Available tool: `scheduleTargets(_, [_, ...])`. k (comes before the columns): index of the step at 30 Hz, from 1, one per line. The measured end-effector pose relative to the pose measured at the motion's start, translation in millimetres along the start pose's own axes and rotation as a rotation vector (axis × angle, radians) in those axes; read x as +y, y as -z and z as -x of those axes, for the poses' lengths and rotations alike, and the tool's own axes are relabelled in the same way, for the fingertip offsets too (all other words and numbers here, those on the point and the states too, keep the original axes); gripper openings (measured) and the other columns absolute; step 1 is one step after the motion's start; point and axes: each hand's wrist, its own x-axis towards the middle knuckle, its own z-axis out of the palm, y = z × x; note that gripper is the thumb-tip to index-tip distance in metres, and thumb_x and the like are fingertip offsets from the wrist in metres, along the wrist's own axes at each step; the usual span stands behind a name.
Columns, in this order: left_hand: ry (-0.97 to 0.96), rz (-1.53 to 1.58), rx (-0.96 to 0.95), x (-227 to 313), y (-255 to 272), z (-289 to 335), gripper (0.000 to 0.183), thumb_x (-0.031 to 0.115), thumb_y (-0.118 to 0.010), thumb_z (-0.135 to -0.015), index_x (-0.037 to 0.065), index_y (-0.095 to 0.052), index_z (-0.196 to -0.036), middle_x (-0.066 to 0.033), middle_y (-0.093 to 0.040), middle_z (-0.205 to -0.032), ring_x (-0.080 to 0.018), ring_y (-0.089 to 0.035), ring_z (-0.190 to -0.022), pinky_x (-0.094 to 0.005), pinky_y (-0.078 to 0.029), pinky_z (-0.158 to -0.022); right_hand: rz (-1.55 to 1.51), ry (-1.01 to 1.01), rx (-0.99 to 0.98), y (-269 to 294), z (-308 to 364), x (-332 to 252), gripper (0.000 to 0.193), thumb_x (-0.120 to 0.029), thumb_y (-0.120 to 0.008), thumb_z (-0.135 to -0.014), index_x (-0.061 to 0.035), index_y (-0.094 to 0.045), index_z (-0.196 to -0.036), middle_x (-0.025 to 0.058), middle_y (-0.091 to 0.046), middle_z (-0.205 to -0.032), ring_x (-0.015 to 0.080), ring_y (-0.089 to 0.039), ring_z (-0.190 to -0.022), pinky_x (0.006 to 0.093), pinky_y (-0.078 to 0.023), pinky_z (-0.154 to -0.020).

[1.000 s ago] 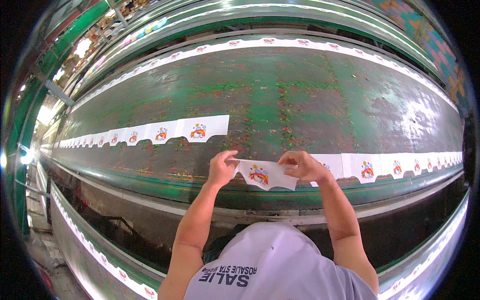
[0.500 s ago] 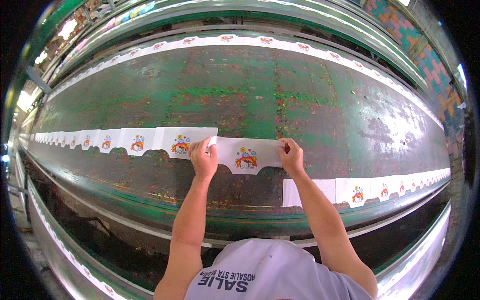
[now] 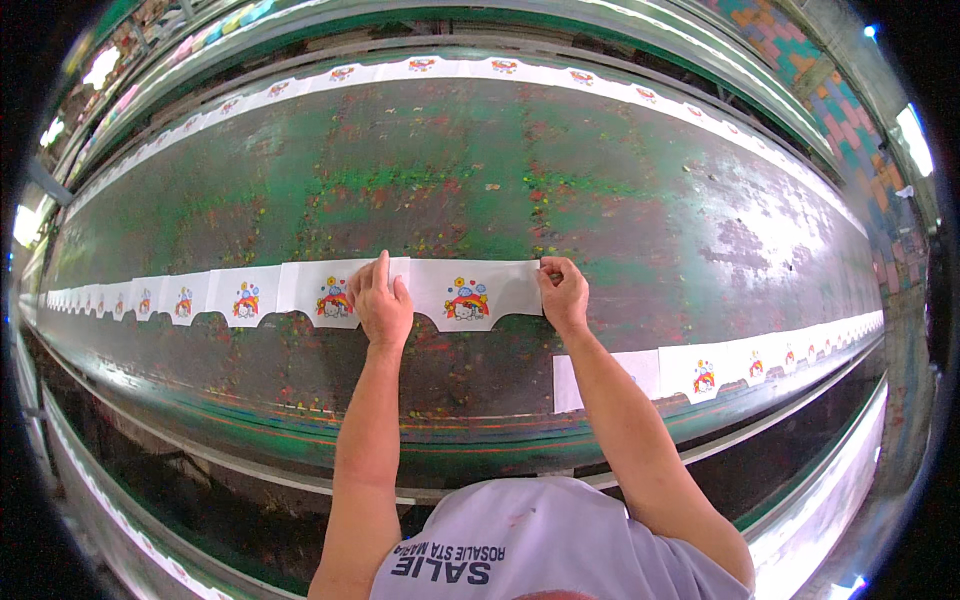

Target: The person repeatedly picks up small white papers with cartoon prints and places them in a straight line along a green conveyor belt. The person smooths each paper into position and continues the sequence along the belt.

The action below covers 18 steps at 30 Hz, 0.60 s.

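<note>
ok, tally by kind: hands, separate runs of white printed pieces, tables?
Hands: 2 (left hand, right hand)
Runs of white printed pieces: 3 (far run, run under the hands, lower right run)
Green table: 1
Total: 6

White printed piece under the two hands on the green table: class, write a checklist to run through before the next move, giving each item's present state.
1. Piece lies flat on the table: ok.
2. Left hand presses its left edge: ok.
3. Right hand holds its right end: ok.
4. Piece meets the neighbour piece on the left: cannot tell, the hand covers the join.
5. Top edges line up along the row: ok.
</note>
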Motion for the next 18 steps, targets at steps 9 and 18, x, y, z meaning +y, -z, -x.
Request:
scheduleTargets(9, [-0.280,-0.046,-0.015,24,33,56,0.064,0.013,-0.080,-0.091,0.009,-0.061,-0.152,-0.0156,-0.060,-0.151,-0.0383,-0.052,-0.146,-0.0589,-0.034,-0.125,0.527,0.217,-0.405,160,18,41,0.018,-0.025,-0.077,-0.094,-0.0077,-0.081,-0.098,0.0129,-0.079,-0.106,0.0337,-0.077,-0.100,0.0456,-0.063,-0.087])
scheduleTargets(18, [-0.408,0.046,-0.146,151,35,153,0.057,0.011,-0.083,-0.086,0.010,-0.069,-0.141,-0.0142,-0.064,-0.144,-0.0384,-0.057,-0.138,-0.0588,-0.037,-0.122,0.979,0.439,-0.578,269,55,91,0.019,-0.021,-0.070,-0.091,-0.0099,-0.084,-0.098,0.0171,-0.078,-0.115,0.0374,-0.073,-0.117,0.0539,-0.061,-0.097])
